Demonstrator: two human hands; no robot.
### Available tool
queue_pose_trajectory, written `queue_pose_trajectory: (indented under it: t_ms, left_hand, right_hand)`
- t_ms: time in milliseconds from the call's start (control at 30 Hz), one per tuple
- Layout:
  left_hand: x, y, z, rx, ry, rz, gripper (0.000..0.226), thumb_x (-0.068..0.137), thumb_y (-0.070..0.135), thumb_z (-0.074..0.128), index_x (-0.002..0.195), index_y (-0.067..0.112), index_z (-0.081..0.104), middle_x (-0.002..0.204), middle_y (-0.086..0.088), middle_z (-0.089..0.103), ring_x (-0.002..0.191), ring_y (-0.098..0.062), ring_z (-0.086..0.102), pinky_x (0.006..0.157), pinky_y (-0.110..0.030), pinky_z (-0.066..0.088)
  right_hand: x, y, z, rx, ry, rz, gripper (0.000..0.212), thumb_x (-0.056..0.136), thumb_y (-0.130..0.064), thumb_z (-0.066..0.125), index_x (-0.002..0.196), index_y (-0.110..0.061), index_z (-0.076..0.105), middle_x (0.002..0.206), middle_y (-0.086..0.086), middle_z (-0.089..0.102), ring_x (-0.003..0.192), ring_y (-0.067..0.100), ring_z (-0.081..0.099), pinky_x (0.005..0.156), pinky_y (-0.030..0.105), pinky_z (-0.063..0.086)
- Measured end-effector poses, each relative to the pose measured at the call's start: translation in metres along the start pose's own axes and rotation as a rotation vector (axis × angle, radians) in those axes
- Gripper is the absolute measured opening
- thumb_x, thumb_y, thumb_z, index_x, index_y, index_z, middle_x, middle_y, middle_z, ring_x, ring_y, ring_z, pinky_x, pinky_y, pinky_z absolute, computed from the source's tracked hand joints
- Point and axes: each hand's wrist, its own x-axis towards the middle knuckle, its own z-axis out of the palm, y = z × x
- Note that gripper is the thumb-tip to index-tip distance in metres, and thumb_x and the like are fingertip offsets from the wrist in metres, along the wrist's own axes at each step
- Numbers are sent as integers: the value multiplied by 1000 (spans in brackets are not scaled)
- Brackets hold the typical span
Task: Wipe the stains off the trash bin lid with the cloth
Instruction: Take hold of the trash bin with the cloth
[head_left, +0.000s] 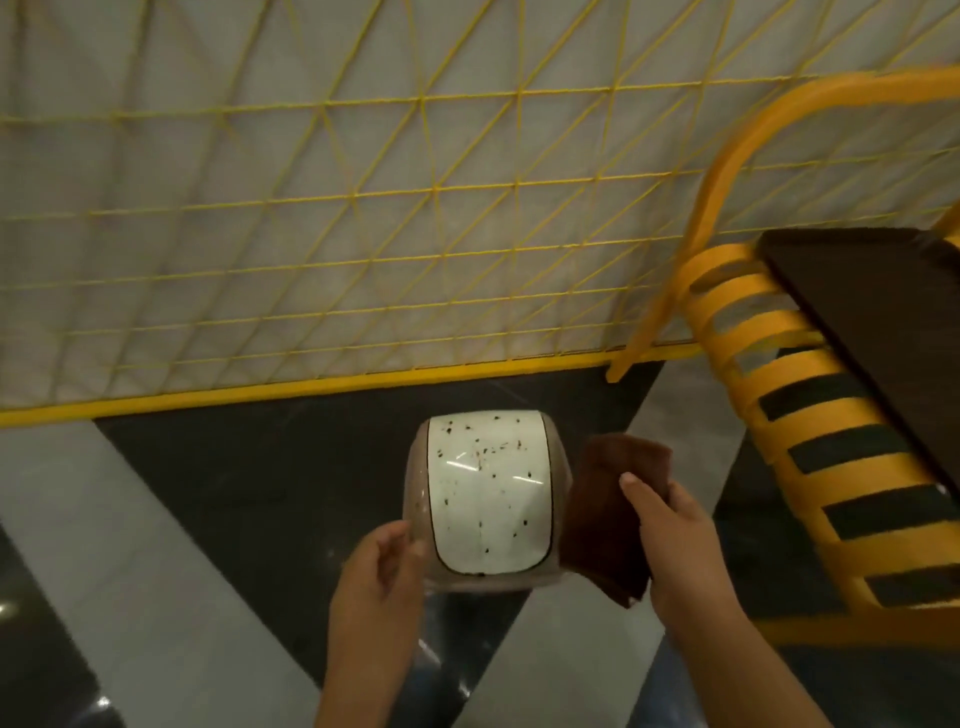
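Pinching a brown cloth (613, 512), right fingers (636, 491) hover beside the stained lid (488, 493) (left fingers (395, 538) loosely apart); yellow bench (810, 415) nearby.

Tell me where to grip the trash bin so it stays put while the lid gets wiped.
Hold the trash bin by its near-left rim, coming from the left, where the left hand already is. That leaves the speckled white lid bare for the brown cloth in the right hand.

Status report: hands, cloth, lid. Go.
Left hand at lid's near-left edge. Right hand holds cloth beside lid, off it. Stains all there. Nothing in the way.
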Motion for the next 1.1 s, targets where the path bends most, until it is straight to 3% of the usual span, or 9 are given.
queue_pose_trajectory:
  t_ms: [167, 300, 467, 567, 667, 733, 833, 967, 1100]
  left_hand:
    - [0, -30, 14, 125, -36, 98, 31, 88, 31, 61, 119, 31, 56, 122, 10, 57, 111, -10, 56, 90, -26, 49]
    - [9, -26, 19, 134, -21, 168, 37, 92, 25, 59, 127, 30, 48, 126, 15, 40, 115, -1, 41, 94, -21, 35]
    - [27, -37, 31, -9, -53, -154, 45, 96, 26, 50, 139, 17, 42, 138, -3, 49, 123, -23, 49, 100, -36, 41]
    - [27, -41, 41, -236, -63, -480, 44, 97, 24, 48, 139, 10, 45, 122, -11, 58, 117, -31, 52, 96, -41, 40]
    - [22, -47, 56, -497, -162, -685, 47, 93, 21, 54, 138, 10, 47, 132, -16, 56, 124, -34, 51, 106, -44, 39]
    - [22, -49, 62, -596, -177, -700, 48, 92, 14, 54, 140, 12, 46, 135, -18, 56, 125, -33, 52, 110, -47, 35]
    - [25, -48, 58, -677, -82, -681, 46, 89, 6, 54, 135, 9, 50, 127, -16, 61, 120, -30, 56, 110, -45, 36]
    - [22, -45, 49, -767, 61, -634, 41, 90, 5, 57, 130, 9, 55, 120, -13, 63, 114, -28, 58, 107, -41, 40]
    - [7, -45, 68, -722, -6, -634, 41, 95, 10, 52, 136, 11, 49, 129, -14, 60, 121, -30, 54, 105, -40, 38]
  right_hand:
    - [-1, 31, -24, -76, 17, 4, 28, 95, -26, 55, 123, -29, 54, 110, 4, 63, 100, 31, 60, 90, 52, 50]
    - [5, 50, -28, -72, 88, 0, 28, 95, -29, 55, 123, -30, 54, 115, 6, 60, 105, 34, 58, 92, 57, 49]
    - [16, 61, -20, -155, 94, -78, 20, 96, -31, 53, 116, -33, 54, 109, 0, 58, 100, 26, 56, 86, 49, 51]
    - [32, 65, -14, -273, 120, -168, 28, 97, -28, 52, 125, -28, 55, 107, -3, 59, 104, 23, 56, 94, 47, 48]
    - [42, 73, -6, -445, 98, -257, 33, 99, -23, 50, 131, -24, 53, 102, -7, 56, 94, 11, 54, 84, 27, 44]
    - [42, 79, 1, -524, 34, -277, 32, 99, -21, 49, 130, -23, 54, 100, -9, 55, 84, 1, 49, 72, 14, 37]
    - [36, 93, 8, -571, -7, -310, 29, 98, -20, 51, 125, -24, 58, 99, -9, 57, 81, -2, 49, 65, 8, 33]
    - [25, 114, 18, -574, -67, -313, 21, 96, -21, 53, 114, -28, 62, 92, -16, 55, 80, -7, 50, 64, 6, 35]
    - [19, 116, 22, -317, -26, -234, 22, 97, -22, 53, 100, -42, 60, 92, -15, 64, 83, 1, 59, 69, 14, 44]
